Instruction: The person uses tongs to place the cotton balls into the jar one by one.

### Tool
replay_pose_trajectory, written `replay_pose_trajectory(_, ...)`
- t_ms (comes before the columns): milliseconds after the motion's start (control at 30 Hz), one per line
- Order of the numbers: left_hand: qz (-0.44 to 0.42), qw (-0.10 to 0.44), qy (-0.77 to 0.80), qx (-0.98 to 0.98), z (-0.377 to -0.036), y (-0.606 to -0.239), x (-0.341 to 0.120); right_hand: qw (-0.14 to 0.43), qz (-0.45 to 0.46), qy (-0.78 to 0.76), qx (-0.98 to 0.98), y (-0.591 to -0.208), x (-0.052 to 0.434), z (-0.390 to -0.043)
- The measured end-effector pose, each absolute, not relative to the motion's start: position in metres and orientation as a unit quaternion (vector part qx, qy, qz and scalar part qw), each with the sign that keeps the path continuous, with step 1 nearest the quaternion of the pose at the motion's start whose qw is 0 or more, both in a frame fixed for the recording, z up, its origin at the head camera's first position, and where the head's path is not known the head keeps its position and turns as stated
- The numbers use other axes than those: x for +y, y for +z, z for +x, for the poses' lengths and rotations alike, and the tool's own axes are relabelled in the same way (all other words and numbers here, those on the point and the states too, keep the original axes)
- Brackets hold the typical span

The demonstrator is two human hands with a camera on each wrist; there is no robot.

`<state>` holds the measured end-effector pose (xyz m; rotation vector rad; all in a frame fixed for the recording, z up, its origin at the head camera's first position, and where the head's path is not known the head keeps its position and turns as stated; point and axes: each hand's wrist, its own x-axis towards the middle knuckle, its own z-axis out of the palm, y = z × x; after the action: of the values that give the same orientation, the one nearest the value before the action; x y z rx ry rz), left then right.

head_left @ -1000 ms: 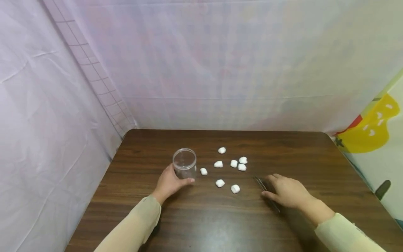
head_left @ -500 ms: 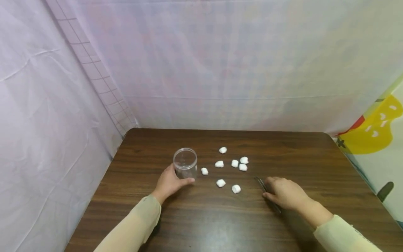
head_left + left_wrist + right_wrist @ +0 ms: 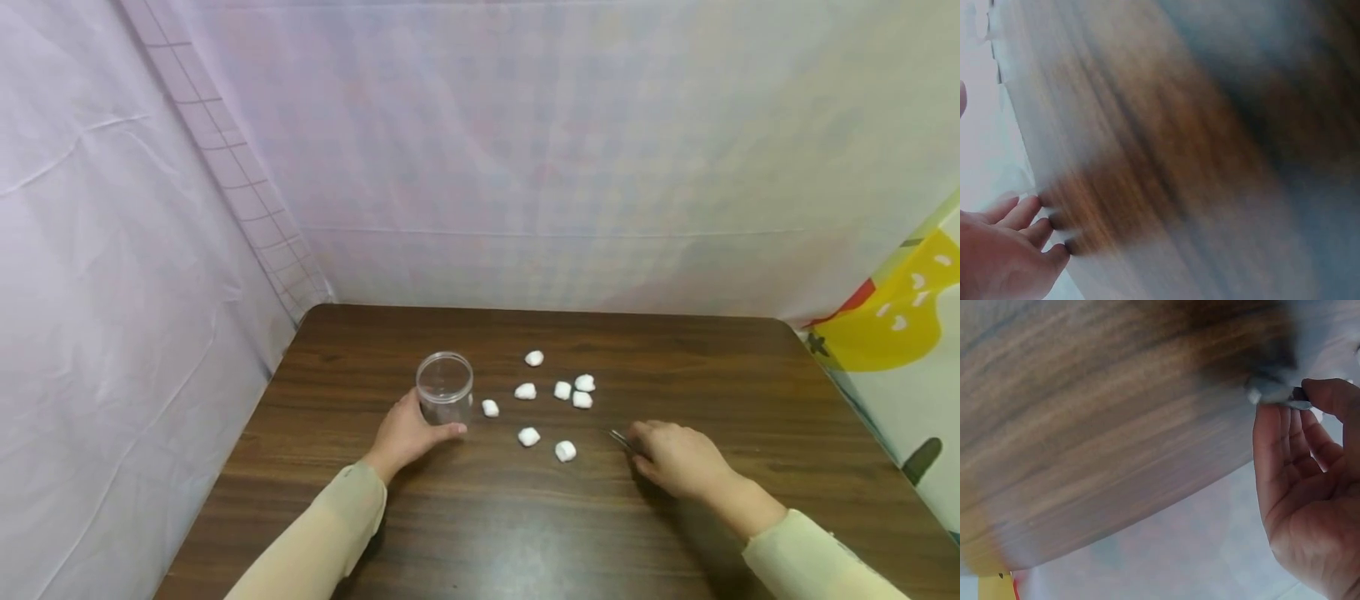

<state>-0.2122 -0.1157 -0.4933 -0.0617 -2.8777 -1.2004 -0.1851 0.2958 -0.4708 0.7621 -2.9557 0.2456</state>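
Note:
My left hand (image 3: 408,435) holds a clear, lidless jar (image 3: 447,408) upright on the table, thumb at its near side and fingers behind it. In the left wrist view that hand (image 3: 1010,250) shows only at the lower left edge. To the right, my right hand (image 3: 682,460) pinches metal tweezers (image 3: 620,438) close over the tabletop, their tips toward the white pieces. The right wrist view shows the tweezers (image 3: 1275,394) between thumb and fingertips, their one end blurred. Several white cotton balls (image 3: 527,391) lie between the hands, the nearest cotton ball (image 3: 566,451) left of the tweezers.
The dark wood table (image 3: 480,533) has its back edge against a pale hanging cloth (image 3: 525,167). Another white cloth (image 3: 112,333) hangs along the left side. A yellow printed pattern (image 3: 896,325) shows on the right-hand side.
My right fingers have closed on the tweezers; their rear end, seen before below the hand, is now hidden. The head view has shifted slightly; the left hand and jar stay together.

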Motion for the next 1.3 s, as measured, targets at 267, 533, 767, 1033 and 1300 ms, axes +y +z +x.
replay_pose_trajectory(267, -0.024, 0.012, -0.385, -0.922, -0.211, -0.491, -0.116, 0.092, 0.289, 0.057, -0.951, -0.462, 0.296, -0.192)
replay_pose_trajectory(533, -0.021, 0.008, -0.384, -0.923, -0.211, -0.49, -0.117, 0.117, 0.334, 0.059, -0.933, -0.451, 0.289, -0.202)
replay_pose_trajectory(767, -0.024, 0.009, -0.386, -0.922, -0.211, -0.489, -0.116, 0.118, 0.359, 0.068, -0.923, -0.445, 0.285, -0.206)
replay_pose_trajectory(1033, -0.024, 0.004, -0.389, -0.921, -0.211, -0.489, -0.116, 0.09, 0.397, 0.067, -0.911, -0.441, 0.284, -0.209)
replay_pose_trajectory(1300, -0.015, -0.005, -0.385, -0.923, -0.211, -0.489, -0.116, 0.085, 0.419, 0.065, -0.902, -0.44, 0.281, -0.21)
